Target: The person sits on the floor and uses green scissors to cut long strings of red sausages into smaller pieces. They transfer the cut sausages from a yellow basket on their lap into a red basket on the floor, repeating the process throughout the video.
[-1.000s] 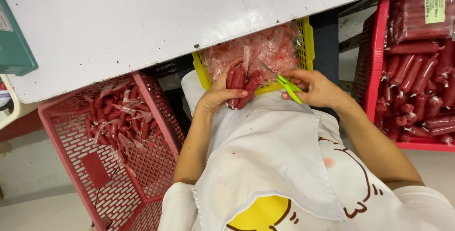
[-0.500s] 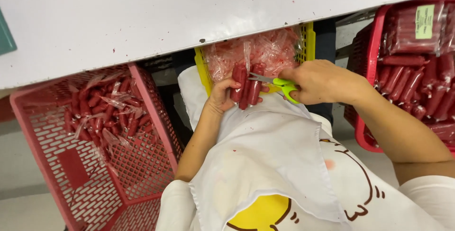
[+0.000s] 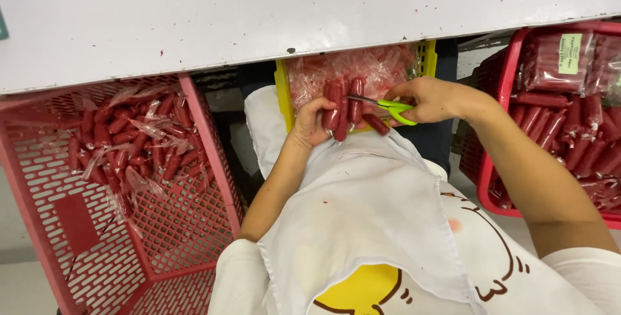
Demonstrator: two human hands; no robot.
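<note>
My left hand point(image 3: 313, 123) grips a bunch of red sausages point(image 3: 341, 104) in clear wrap, held upright just above my lap. In my right hand point(image 3: 432, 98) are green-handled scissors point(image 3: 387, 105), blades pointing left and touching the top of the bunch. One sausage point(image 3: 376, 124) hangs loose below the scissors. Right behind the hands sits a yellow crate point(image 3: 282, 93) filled with crumpled clear wrappers stained red. A white apron covers my lap.
A red basket point(image 3: 194, 121) at my left holds several loose sausages and wrapper scraps. Another red basket point(image 3: 505, 82) at my right is full of packed sausages. A white table point(image 3: 259, 11) spans the top of the view above the crates.
The scissors have slid left, from beside the bunch to against its top. My left hand keeps the sausages in the same spot. The camera tipped down slightly.
</note>
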